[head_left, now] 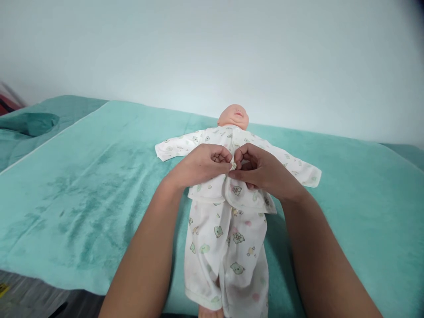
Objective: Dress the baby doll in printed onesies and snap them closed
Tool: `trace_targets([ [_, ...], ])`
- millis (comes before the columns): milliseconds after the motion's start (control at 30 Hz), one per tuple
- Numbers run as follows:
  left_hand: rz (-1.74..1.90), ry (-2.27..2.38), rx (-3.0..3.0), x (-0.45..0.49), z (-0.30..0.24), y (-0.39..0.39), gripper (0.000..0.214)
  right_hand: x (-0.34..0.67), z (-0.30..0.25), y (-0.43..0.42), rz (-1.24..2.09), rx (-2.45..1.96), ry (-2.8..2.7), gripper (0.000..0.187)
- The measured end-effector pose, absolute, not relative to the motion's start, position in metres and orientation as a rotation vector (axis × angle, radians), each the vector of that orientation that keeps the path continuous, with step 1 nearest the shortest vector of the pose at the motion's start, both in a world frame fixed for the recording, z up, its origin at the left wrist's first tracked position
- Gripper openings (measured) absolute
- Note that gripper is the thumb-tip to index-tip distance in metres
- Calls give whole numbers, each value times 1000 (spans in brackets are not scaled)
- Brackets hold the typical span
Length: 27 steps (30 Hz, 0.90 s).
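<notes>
Printed shirt [215, 187] on a doll [232, 117] lies on the teal cloth [99, 185], a little right of its middle, front upward. The doll is on its back, its head by the far edge where the cloth meets the white wall [212, 53], and one bare foot [211, 312] at the near edge. The left hand [211, 161] and right hand [260, 168] come in over that near edge, one from each side of the body, and meet at the middle of the shirt front. Each grip is closed, thumb and finger pinching the same small bit of the shirt opening; whether that bit is a button or a fold I cannot tell. Below the hands the two lower edges of the shirt part over the printed trousers [207, 247]. Both sleeves spread sideways, their cuffs well short of the cloth's side edges. A broad bare stretch runs out to the white-trimmed left edge, and there is open room beyond the right forearm too. Past the near left corner, the grey floor [29, 300] shows.
</notes>
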<state>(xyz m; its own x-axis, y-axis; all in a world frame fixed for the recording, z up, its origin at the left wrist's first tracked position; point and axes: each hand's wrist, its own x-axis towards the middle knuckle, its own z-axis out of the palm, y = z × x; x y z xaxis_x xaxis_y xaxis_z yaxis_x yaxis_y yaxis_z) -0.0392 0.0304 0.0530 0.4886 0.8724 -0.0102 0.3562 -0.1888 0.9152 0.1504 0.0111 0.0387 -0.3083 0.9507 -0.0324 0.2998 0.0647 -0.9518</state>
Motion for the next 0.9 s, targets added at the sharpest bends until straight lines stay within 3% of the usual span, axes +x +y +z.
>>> trace_targets([
  [333, 666, 995, 1666, -41, 52, 32, 11, 143, 40, 10, 1217, -1326, -1577, 38],
  [600, 674, 974, 1679, -41, 50, 35, 13, 140, 40, 9, 1147, -1358, -1597, 35],
  [900, 774, 940, 1634, -41, 51, 32, 10, 147, 41, 9, 1295, -1266, -1601, 38],
])
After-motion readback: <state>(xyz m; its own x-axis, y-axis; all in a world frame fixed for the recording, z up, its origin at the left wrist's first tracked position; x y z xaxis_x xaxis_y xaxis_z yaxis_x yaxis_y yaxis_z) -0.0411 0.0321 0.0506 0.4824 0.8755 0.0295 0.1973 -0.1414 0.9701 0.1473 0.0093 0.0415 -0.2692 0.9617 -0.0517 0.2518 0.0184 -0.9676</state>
